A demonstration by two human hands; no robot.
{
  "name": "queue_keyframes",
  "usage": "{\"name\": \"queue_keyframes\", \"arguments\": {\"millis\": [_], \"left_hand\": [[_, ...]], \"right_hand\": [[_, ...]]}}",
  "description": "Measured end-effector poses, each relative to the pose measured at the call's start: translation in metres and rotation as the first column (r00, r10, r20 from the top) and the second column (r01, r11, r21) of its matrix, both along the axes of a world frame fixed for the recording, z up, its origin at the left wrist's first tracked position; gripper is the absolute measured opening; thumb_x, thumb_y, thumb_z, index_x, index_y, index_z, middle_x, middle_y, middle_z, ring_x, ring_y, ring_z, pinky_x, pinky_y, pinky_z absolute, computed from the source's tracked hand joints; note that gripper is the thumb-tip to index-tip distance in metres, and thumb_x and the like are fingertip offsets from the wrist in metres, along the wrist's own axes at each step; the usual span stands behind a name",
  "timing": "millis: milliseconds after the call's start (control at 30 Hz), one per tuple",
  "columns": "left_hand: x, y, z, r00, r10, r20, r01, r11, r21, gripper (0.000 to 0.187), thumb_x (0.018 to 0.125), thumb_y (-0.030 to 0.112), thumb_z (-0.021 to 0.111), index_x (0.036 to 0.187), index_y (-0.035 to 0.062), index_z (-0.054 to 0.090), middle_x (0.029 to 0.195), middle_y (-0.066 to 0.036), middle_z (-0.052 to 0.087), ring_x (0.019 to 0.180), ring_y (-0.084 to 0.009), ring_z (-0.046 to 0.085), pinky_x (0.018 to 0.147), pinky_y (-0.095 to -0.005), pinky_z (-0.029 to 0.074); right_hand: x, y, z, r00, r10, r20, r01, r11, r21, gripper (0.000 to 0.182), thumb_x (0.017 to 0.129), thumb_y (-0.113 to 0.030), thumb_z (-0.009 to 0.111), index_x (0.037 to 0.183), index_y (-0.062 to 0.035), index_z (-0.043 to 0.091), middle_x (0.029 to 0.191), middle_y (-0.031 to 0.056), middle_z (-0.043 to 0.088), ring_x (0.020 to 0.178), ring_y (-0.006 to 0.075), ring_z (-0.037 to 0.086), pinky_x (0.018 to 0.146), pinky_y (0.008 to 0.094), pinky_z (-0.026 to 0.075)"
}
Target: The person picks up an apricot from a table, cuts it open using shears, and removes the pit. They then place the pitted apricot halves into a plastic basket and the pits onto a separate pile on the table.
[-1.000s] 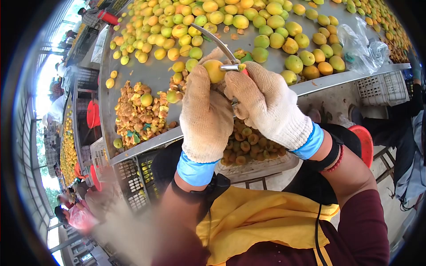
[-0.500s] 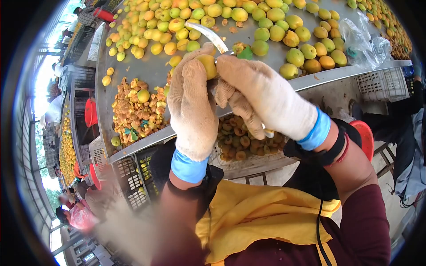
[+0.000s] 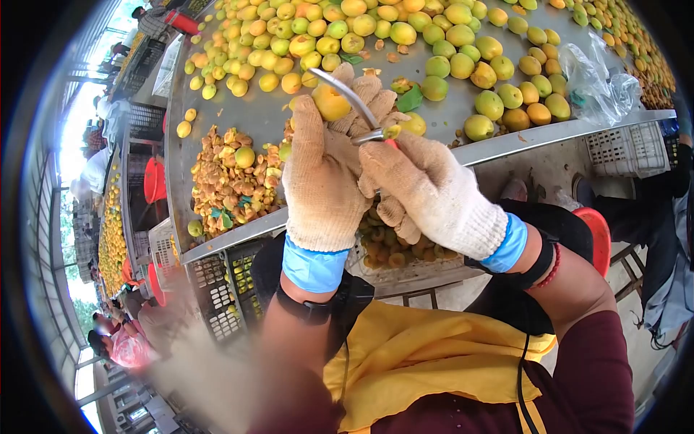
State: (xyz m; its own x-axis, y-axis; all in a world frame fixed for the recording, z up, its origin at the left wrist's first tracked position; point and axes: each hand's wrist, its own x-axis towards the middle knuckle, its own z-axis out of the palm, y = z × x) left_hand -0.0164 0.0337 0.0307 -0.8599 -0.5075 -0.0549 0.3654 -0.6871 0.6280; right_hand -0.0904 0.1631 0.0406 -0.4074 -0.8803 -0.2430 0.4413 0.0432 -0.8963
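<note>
Both hands wear beige knitted gloves with blue cuffs. My left hand (image 3: pixel 325 170) is palm up above the table's front edge, with a yellow-orange fruit (image 3: pixel 331 102) held between its thumb and fingers. Fingers of my right hand (image 3: pixel 419 177) wrap round the handle of a curved knife (image 3: pixel 350 96), whose blade arcs up to the left, in front of the fruit. Most of the handle is hidden in the glove. The two hands are close together. Beyond them, many yellow and green fruits (image 3: pixel 278 40) lie on the metal table (image 3: pixel 264 108).
Cut fruit pieces (image 3: pixel 217 181) are heaped at left. A clear plastic bag (image 3: pixel 596 79) lies at right. Below the metal edge, a crate holds halved fruit (image 3: pixel 397 249). Black crates (image 3: pixel 215 300) stand lower left, a white crate (image 3: pixel 629 148) at right. People (image 3: pixel 119 340) are at far left.
My left hand has opened out to palm up, and the fruit has moved up and slightly left. The knife has turned and now passes in front of the fruit.
</note>
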Motion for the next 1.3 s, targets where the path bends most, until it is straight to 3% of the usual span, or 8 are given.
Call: {"name": "queue_keyframes", "arguments": {"millis": [233, 733, 833, 900, 1033, 1167, 1233, 1300], "left_hand": [[0.002, 0.013, 0.005, 0.999, -0.011, 0.042, 0.019, 0.98, -0.199, 0.066, 0.11, 0.052, 0.041, 0.154, 0.0019, 0.041, 0.142, -0.017, 0.059, 0.135, -0.0339, 0.055, 0.116, -0.0505, 0.044], [0.001, 0.019, -0.001, 1.0, 0.001, 0.031, 0.004, 0.988, -0.154, 0.071, 0.107, 0.058, 0.042, 0.154, 0.0039, 0.041, 0.145, -0.014, 0.056, 0.137, -0.032, 0.051, 0.116, -0.054, 0.042], [0.008, 0.013, 0.0, 0.991, 0.056, 0.123, 0.012, 0.869, -0.495, 0.062, 0.111, 0.052, 0.037, 0.148, 0.0028, 0.049, 0.135, -0.012, 0.064, 0.123, -0.0241, 0.062, 0.107, -0.038, 0.05], [0.005, 0.02, 0.003, 0.998, 0.063, 0.008, -0.058, 0.958, -0.28, 0.064, 0.11, 0.052, 0.043, 0.149, 0.0014, 0.047, 0.13, -0.013, 0.066, 0.119, -0.0243, 0.064, 0.105, -0.0394, 0.05], [0.011, 0.023, 0.007, 0.996, 0.081, 0.048, -0.067, 0.969, -0.236, 0.064, 0.11, 0.048, 0.048, 0.151, 0.0003, 0.041, 0.128, -0.013, 0.063, 0.121, -0.0238, 0.061, 0.104, -0.0379, 0.05], [0.016, 0.005, 0.02, 0.986, 0.128, 0.106, -0.07, 0.9, -0.43, 0.056, 0.109, 0.038, 0.053, 0.15, 0.0004, 0.044, 0.118, -0.01, 0.064, 0.11, -0.0171, 0.062, 0.097, -0.0326, 0.051], [0.023, -0.009, 0.039, 0.895, 0.081, 0.439, 0.223, 0.771, -0.597, 0.049, 0.106, 0.028, 0.058, 0.146, -0.0001, 0.05, 0.109, -0.006, 0.063, 0.098, -0.0111, 0.06, 0.089, -0.0282, 0.051], [0.022, -0.008, 0.034, 0.929, 0.229, 0.292, 0.049, 0.703, -0.709, 0.046, 0.103, 0.025, 0.061, 0.141, -0.0003, 0.056, 0.105, -0.004, 0.064, 0.092, -0.0087, 0.059, 0.085, -0.0258, 0.051]], "right_hand": [[0.006, -0.002, -0.006, 0.997, -0.074, 0.03, 0.076, 0.994, -0.082, 0.035, 0.105, -0.039, 0.06, 0.103, -0.0047, 0.068, 0.066, 0.0001, 0.058, 0.055, 0.0069, 0.055, 0.049, 0.0253, 0.043], [0.017, 0.004, 0.0, 0.975, -0.168, -0.147, 0.168, 0.986, -0.01, 0.034, 0.105, -0.037, 0.06, 0.1, -0.0028, 0.064, 0.074, 0.0027, 0.063, 0.064, 0.011, 0.062, 0.058, 0.0286, 0.05], [0.018, 0.001, -0.008, 0.986, -0.153, -0.068, 0.156, 0.987, 0.035, 0.037, 0.106, -0.041, 0.059, 0.108, -0.0045, 0.063, 0.076, 0.0018, 0.064, 0.06, 0.0101, 0.059, 0.054, 0.027, 0.047], [0.014, 0.001, 0.001, 0.99, -0.12, -0.078, 0.127, 0.987, 0.096, 0.037, 0.107, -0.043, 0.056, 0.107, -0.0062, 0.063, 0.072, 0.0004, 0.061, 0.054, 0.0095, 0.056, 0.048, 0.0259, 0.044], [0.01, 0.0, 0.004, 0.964, -0.003, -0.264, 0.039, 0.991, 0.131, 0.043, 0.108, -0.045, 0.051, 0.099, -0.0038, 0.061, 0.071, 0.0031, 0.061, 0.052, 0.0094, 0.056, 0.043, 0.0257, 0.043], [0.012, -0.006, 0.0, 0.977, -0.107, -0.183, 0.126, 0.987, 0.095, 0.042, 0.108, -0.047, 0.053, 0.099, -0.0066, 0.06, 0.068, 0.0012, 0.059, 0.043, 0.0091, 0.049, 0.037, 0.0233, 0.038], [0.002, -0.004, 0.008, 0.986, -0.001, -0.165, 0.032, 0.982, 0.188, 0.045, 0.107, -0.048, 0.053, 0.095, -0.0059, 0.059, 0.07, 0.0023, 0.059, 0.042, 0.0098, 0.049, 0.036, 0.0238, 0.038], [-0.002, -0.004, 0.013, 0.986, 0.059, -0.156, -0.029, 0.982, 0.187, 0.045, 0.107, -0.046, 0.055, 0.096, -0.002, 0.057, 0.073, 0.0049, 0.057, 0.049, 0.0103, 0.051, 0.043, 0.0255, 0.041]]}}
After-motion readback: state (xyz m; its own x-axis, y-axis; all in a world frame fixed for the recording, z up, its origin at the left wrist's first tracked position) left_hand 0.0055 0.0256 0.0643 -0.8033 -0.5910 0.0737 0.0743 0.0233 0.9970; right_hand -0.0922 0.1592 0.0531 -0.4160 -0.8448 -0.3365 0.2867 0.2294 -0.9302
